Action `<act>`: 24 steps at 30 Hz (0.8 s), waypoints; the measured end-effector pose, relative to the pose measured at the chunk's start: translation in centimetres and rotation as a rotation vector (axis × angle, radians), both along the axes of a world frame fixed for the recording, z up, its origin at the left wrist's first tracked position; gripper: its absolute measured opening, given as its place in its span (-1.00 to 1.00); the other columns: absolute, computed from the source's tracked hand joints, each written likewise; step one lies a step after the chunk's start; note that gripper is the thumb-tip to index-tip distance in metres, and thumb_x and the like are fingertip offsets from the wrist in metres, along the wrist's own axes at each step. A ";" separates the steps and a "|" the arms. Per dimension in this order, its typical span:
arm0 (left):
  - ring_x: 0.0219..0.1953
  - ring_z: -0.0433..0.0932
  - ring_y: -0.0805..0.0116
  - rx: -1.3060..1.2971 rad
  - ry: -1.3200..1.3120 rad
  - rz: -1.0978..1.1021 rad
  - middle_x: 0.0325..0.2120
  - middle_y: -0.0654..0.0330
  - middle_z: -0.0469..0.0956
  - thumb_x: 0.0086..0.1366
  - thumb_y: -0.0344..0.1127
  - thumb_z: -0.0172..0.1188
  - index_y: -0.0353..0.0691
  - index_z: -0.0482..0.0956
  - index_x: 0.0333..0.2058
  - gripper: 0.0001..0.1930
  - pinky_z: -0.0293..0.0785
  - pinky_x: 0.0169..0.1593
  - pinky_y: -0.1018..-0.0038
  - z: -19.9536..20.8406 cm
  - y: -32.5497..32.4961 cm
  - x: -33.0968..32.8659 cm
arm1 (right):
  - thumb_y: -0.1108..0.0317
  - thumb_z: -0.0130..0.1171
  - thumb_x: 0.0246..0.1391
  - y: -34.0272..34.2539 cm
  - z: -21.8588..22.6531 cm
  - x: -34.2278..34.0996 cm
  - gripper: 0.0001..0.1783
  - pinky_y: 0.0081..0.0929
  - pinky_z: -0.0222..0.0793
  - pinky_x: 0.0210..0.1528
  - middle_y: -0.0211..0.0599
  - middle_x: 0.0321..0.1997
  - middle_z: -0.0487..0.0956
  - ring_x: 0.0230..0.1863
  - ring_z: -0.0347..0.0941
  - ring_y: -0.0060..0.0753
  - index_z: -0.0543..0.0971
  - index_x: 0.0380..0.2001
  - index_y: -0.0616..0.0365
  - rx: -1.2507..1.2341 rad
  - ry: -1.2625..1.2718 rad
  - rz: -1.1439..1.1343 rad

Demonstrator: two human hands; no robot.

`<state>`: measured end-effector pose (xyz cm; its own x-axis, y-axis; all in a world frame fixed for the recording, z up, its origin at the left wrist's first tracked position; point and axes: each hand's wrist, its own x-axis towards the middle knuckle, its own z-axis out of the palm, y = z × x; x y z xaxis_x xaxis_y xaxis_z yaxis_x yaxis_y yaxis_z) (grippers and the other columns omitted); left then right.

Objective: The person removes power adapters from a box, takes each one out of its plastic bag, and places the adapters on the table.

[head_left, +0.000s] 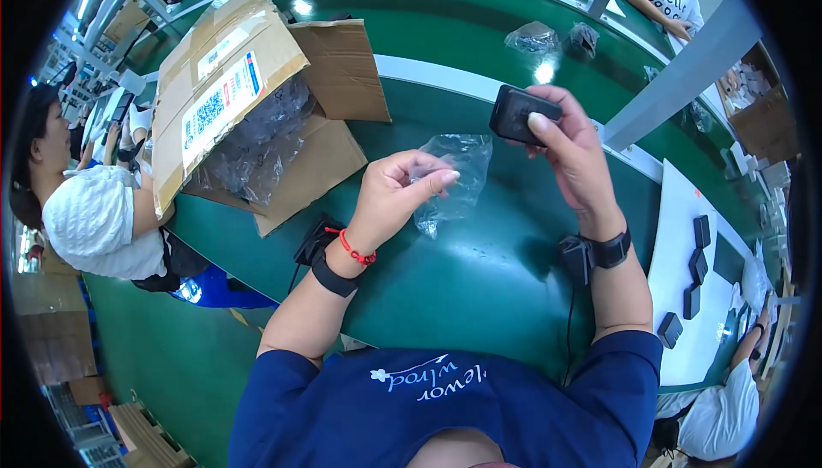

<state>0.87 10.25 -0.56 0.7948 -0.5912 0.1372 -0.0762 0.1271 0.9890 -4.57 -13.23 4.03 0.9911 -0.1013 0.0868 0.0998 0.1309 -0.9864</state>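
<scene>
My right hand (568,138) grips a small black rectangular device (514,114) with rounded corners, thumb on its near face, raised over the green table. To its left, my left hand (409,184) pinches a clear plastic bag (469,168) between thumb and fingers. The bag hangs crumpled and see-through, and I cannot make out anything inside it. Bag and device are apart. Beyond my left hand, an open cardboard box (330,155) lies tilted with its flaps spread, full of clear plastic bags (257,138).
On a white sheet (676,288) at the right lie several black devices (692,301). Crumpled plastic bags (533,37) rest on the green surface across a pale rail. A grey metal post (685,65) rises at the far right. Other people (103,220) work to the left, far right and lower right.
</scene>
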 end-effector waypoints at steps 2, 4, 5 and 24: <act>-0.44 0.52 0.57 0.034 -0.023 -0.033 -0.44 0.23 0.59 0.18 -0.39 0.24 -0.34 0.60 -0.31 -0.86 0.40 -0.36 0.66 0.0 0.0 0.0 | 0.31 0.17 0.09 0.4 0.9 -0.6 -0.55 -0.63 0.34 -0.12 -0.37 -0.12 0.50 -0.11 0.42 -0.59 0.37 0.05 0.12 -0.086 -0.101 0.005; -0.44 0.53 0.52 0.106 -0.076 -0.092 -0.40 0.18 0.60 0.20 -0.37 0.21 -0.32 0.61 -0.32 -0.86 0.41 -0.37 0.63 0.0 0.0 -0.2 | 0.34 0.22 0.03 1.1 1.3 -1.2 -0.51 -0.60 0.32 -0.06 -0.38 -0.12 0.50 -0.09 0.40 -0.58 0.39 0.05 0.12 -0.255 -0.308 0.025; -0.44 0.53 0.52 0.106 -0.072 -0.099 -0.40 0.18 0.60 0.20 -0.37 0.21 -0.32 0.61 -0.32 -0.86 0.41 -0.37 0.63 0.1 -0.1 -0.3 | 0.34 0.22 0.03 1.4 1.4 -1.3 -0.51 -0.60 0.32 -0.06 -0.38 -0.12 0.50 -0.09 0.40 -0.58 0.39 0.05 0.12 -0.256 -0.303 0.019; -0.24 0.51 0.56 -0.182 0.068 -0.167 -0.31 0.22 0.58 0.25 -0.44 0.14 -0.35 0.53 -0.19 -0.83 0.44 -0.14 0.61 0.5 -0.3 -0.9 | 0.16 0.26 -0.04 6.8 -0.1 -2.5 -0.27 -0.43 0.30 0.01 -0.16 0.08 0.44 0.04 0.35 -0.36 0.29 0.21 0.14 -0.436 -0.336 0.085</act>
<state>-0.06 9.95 -0.09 0.6992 -0.6855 0.2031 0.0266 0.3088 0.9507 -7.06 -6.46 3.92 0.9046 0.0938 0.4158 0.4253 -0.2607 -0.8667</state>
